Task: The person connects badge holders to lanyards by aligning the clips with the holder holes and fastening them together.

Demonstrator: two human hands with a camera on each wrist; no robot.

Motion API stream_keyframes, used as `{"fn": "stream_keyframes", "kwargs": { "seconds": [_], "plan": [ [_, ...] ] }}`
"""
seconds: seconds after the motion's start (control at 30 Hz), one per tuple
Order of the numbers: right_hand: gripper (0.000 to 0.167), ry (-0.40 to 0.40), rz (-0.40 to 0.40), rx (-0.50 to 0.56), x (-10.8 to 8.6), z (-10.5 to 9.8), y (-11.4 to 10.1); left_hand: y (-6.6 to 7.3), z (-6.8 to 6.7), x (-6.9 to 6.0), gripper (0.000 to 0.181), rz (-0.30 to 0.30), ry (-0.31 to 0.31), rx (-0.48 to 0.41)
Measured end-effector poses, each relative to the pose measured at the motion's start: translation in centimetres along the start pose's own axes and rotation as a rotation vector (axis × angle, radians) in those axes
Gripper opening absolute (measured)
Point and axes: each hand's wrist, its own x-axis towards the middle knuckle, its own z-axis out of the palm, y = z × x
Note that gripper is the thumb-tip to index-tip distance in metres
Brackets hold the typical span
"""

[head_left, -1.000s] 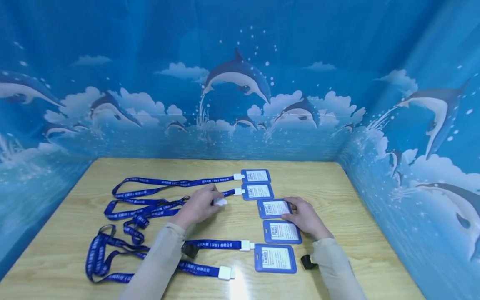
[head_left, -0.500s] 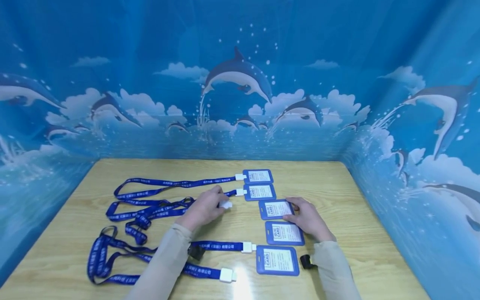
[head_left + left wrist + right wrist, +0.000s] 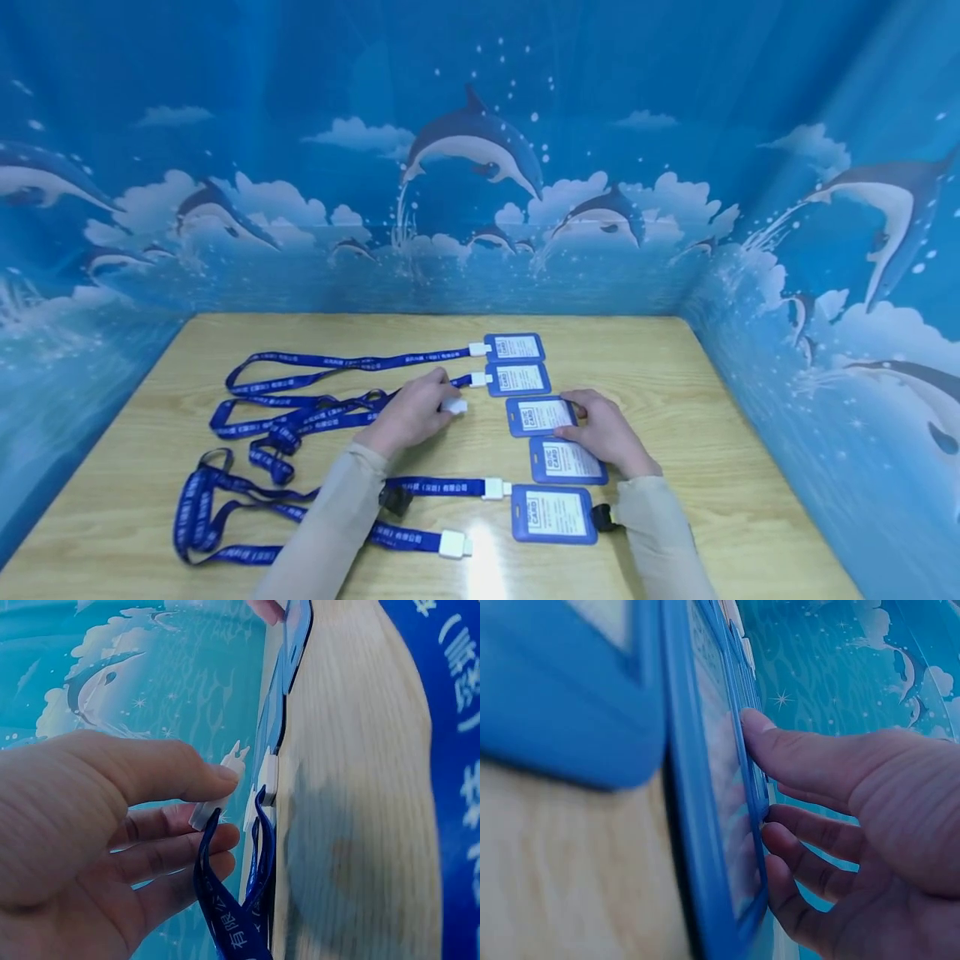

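Observation:
My left hand (image 3: 411,414) pinches the white plastic clip (image 3: 454,406) of a blue lanyard between thumb and fingers. In the left wrist view, the clip's pronged end (image 3: 237,752) points away from the hand, and its printed strap (image 3: 232,922) hangs below. A blue ID card holder (image 3: 525,417) is held at its right edge by my right hand (image 3: 607,431), thumb on its face. Its slotted end faces the clip across a short gap. Just in front lies another card holder (image 3: 567,461), its upper edge close to the held one.
Two lanyards with card holders attached (image 3: 512,347) (image 3: 518,378) lie at the back. Nearer are a loose card holder (image 3: 555,514), two more lanyard clips (image 3: 495,489) (image 3: 453,544) and tangled straps (image 3: 197,512). A dolphin-print curtain (image 3: 480,275) borders the wooden table (image 3: 675,367).
My right hand has drawn the held card holder slightly left, toward the clip. The left hand has shifted a little right with the clip and then stayed nearly still.

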Motion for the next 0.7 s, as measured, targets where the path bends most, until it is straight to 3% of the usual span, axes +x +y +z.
{"fn": "stream_keyframes", "kwargs": {
  "seconds": [0.33, 0.7],
  "plan": [
    [0.062, 0.018, -0.009, 0.023, 0.1, 0.5, -0.5, 0.7, 1.2, 0.0, 0.029, 0.072, 0.008, 0.052],
    [0.058, 0.028, -0.039, 0.011, 0.2, 1.0, -1.3, 0.9, 2.0, 0.3, 0.028, 0.047, 0.007, 0.041]
  ]
}}
